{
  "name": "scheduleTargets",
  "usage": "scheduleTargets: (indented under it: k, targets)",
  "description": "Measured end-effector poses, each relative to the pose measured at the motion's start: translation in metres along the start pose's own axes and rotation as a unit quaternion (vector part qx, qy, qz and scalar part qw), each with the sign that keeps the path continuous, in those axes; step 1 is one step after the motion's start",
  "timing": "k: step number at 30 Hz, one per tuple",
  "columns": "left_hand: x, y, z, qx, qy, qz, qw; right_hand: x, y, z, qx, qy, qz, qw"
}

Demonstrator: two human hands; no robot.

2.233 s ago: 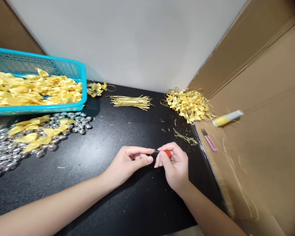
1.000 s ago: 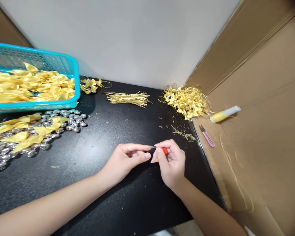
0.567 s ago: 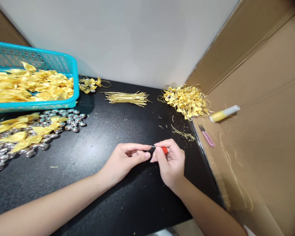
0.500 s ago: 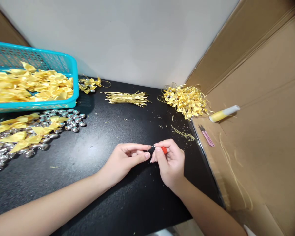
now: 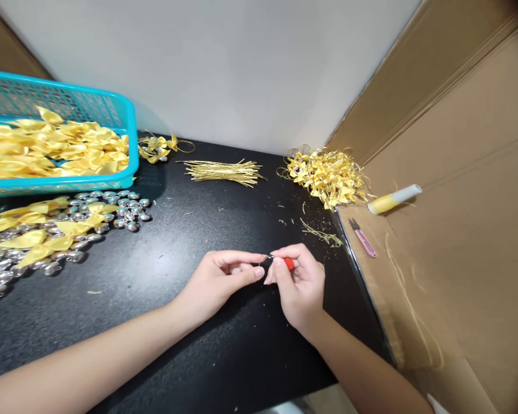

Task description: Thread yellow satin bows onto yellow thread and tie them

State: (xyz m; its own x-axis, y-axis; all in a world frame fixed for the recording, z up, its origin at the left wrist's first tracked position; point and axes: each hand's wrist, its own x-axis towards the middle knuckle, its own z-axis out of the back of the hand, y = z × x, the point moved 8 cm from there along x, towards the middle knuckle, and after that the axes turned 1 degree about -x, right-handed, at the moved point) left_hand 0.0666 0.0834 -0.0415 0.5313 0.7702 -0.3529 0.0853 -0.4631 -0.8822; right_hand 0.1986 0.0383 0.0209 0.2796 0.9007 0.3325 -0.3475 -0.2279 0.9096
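Observation:
Both hands meet near the middle of the black table. My right hand [image 5: 299, 282] is closed around a small tool with a red handle [image 5: 289, 263], its thin metal tip pointing left. My left hand [image 5: 227, 279] has thumb and index finger brought close around something thin, like a thread or wire, at the tool's tip; it is too small to make out. Beyond the hands lies a bundle of gold cords [image 5: 224, 172]. A pile of yellow bows with gold loops [image 5: 328, 175] sits at the back right.
A turquoise basket [image 5: 132, 141] of yellow bows stands at the back left. Silver beads [image 5: 132, 213] and several bows lie before it. Right of the table are pink-handled snips [image 5: 363, 238] and a yellow-white tube [image 5: 395, 199] on cardboard. Cord scraps [image 5: 322, 234] lie near the right edge.

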Motion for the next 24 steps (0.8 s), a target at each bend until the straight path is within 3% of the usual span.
scheduleTargets:
  k: [15,24]
  targets:
    - [0.0004,0.0001,0.0003,0.013,-0.007,0.001,1.0,0.0003,-0.0017,-0.0001,-0.01,-0.003,-0.006,1.0]
    - [-0.0004,-0.0077,-0.0041,-0.039,-0.02,-0.005,0.999,-0.0055,0.0021,-0.0031,-0.013,0.003,0.008,1.0]
